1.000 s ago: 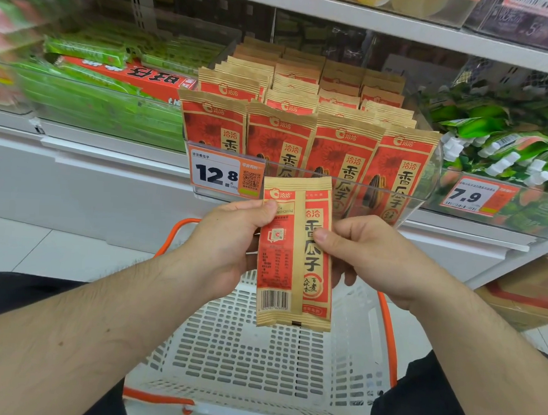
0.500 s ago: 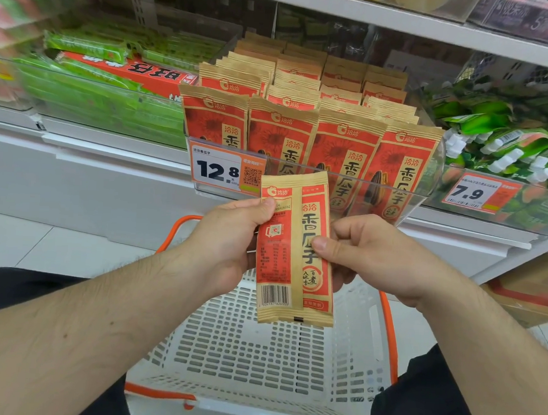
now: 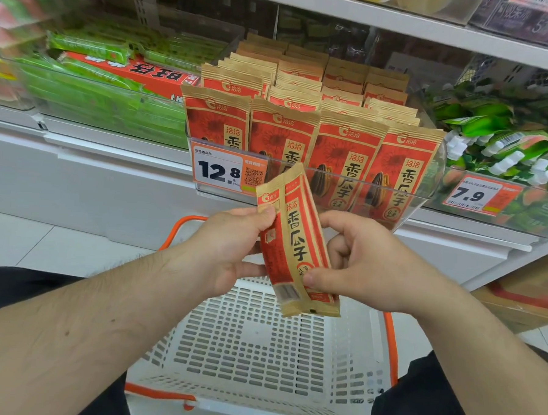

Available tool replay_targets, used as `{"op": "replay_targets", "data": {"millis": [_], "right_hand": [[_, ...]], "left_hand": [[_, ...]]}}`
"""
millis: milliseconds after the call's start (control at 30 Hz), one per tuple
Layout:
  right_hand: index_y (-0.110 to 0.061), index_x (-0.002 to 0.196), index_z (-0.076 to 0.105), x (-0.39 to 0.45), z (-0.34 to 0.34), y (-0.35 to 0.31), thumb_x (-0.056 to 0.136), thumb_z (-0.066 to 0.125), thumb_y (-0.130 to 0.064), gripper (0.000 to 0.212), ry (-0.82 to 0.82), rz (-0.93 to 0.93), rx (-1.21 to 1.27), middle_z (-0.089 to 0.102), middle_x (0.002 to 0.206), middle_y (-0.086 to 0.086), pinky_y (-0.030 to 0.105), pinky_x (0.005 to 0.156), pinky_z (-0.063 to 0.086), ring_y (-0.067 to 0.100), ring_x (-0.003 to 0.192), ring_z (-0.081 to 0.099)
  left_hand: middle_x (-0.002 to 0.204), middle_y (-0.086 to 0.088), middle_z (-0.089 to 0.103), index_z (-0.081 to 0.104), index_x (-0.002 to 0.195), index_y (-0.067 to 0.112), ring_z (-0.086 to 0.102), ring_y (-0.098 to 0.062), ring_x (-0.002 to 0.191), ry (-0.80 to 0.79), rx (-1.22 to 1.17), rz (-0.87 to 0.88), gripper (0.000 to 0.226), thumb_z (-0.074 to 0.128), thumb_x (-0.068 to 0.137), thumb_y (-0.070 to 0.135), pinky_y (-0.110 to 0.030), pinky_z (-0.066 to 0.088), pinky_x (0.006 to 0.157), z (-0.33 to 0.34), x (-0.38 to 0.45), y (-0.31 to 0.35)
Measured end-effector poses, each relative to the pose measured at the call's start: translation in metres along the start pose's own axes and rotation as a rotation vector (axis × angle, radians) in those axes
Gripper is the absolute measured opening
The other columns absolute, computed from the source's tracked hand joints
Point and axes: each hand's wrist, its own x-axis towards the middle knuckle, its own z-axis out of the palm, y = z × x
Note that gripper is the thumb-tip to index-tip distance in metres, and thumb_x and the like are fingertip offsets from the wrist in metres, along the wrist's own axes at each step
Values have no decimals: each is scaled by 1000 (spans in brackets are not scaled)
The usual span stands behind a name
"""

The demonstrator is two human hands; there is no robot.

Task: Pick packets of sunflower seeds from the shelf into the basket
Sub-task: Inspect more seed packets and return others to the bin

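Note:
I hold one red and tan packet of sunflower seeds (image 3: 294, 240) above the white basket (image 3: 253, 342), its back side towards me and its top tilted left. My left hand (image 3: 232, 246) pinches the packet's upper left corner with thumb on top. My right hand (image 3: 365, 263) grips its lower right edge, thumb near the bottom. Several rows of the same packets (image 3: 315, 130) stand upright in a clear shelf bin behind a 12.8 price tag (image 3: 219, 169). Nothing lies in the basket.
The basket has orange handles (image 3: 390, 346) and sits between my knees on the tiled floor. Green snack packs (image 3: 107, 97) fill the bin to the left, green and white packs (image 3: 504, 146) the bin to the right. A cardboard box (image 3: 528, 300) stands at the lower right.
The packet has tilted, its top leaning left and its face turning edge-on. My right hand slid from the packet's middle down to its lower edge. Left hand keeps its hold.

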Motion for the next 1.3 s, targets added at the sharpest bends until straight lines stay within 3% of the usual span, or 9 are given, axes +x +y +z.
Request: {"op": "replay_targets", "data": {"millis": [100, 233, 400, 533, 633, 800, 933, 1133, 1300], "right_hand": [[-38, 128, 51, 0, 8, -5, 76, 81, -22, 62, 33, -14, -117, 59, 51, -7, 39, 60, 53, 8, 47, 55], [-46, 131, 44, -2, 12, -7, 76, 80, -28, 68, 13, -28, -157, 61, 53, -9, 38, 58, 54, 6, 48, 57], [-44, 135, 42, -2, 12, -7, 77, 82, -31, 72, 1, -33, -193, 62, 53, -10, 29, 56, 50, 4, 49, 59], [-39, 132, 49, -1, 14, -3, 82, 77, -35, 57, -2, -60, -142, 63, 55, -4, 36, 57, 52, 9, 50, 59], [-32, 114, 66, 2, 10, 2, 97, 59, -33, 18, 71, -82, 38, 69, 64, 3, 39, 56, 53, 19, 55, 63], [-14, 74, 65, 3, 9, 2, 100, 49, -38, 39, 245, -49, 62, 67, 62, 4, 38, 55, 50, 16, 50, 60], [-6, 75, 66, 7, 11, 3, 101, 48, -25, 37, 247, -15, 81, 69, 64, 4, 39, 58, 54, 16, 51, 62], [-4, 80, 65, 9, 11, 3, 101, 49, -16, 29, 246, 30, 206, 71, 69, 11, 30, 56, 48, 20, 52, 66], [-8, 76, 61, 6, 9, 0, 94, 63, -9, 18, 181, 58, 236, 69, 65, 12, 31, 56, 52, 20, 56, 66]], "left_hand": [[87, -5, 75, 61, 115, 6, 72, -23, 89, -23, 42, 10, 29, 62, 97, 29, -51, 60, 79, 3, -2, -2], [89, -6, 71, 49, 100, 12, 69, -24, 86, -22, 22, 79, 26, 64, 95, 32, -52, 59, 82, 7, -4, -1], [79, 0, 69, 55, 92, 15, 66, -22, 87, -153, 19, 96, 31, 70, 83, 40, -47, 57, 88, 8, -10, 1], [72, 0, 62, 51, 83, 17, 61, -18, 76, -168, 77, 117, 22, 68, 89, 30, -41, 56, 80, 8, -11, 1], [74, -2, 64, 52, 84, 17, 63, -20, 79, -201, 122, 142, 19, 67, 90, 27, -45, 55, 84, 8, -12, 1], [90, -19, 71, 58, 93, 13, 69, -37, 96, -273, 217, 187, 13, 65, 91, 24, -51, 52, 94, 10, -16, 0], [106, -25, 69, 60, 100, 11, 66, -40, 103, -275, 256, 175, 12, 62, 94, 21, -54, 51, 97, 10, -15, -2], [88, -13, 67, 58, 95, 14, 62, -27, 87, -297, 230, 150, 7, 58, 96, 20, -47, 53, 87, 10, -15, -2], [86, -12, 64, 60, 90, 16, 61, -30, 90, -254, 172, 105, 7, 60, 95, 21, -50, 52, 87, 10, -13, -1]]}}
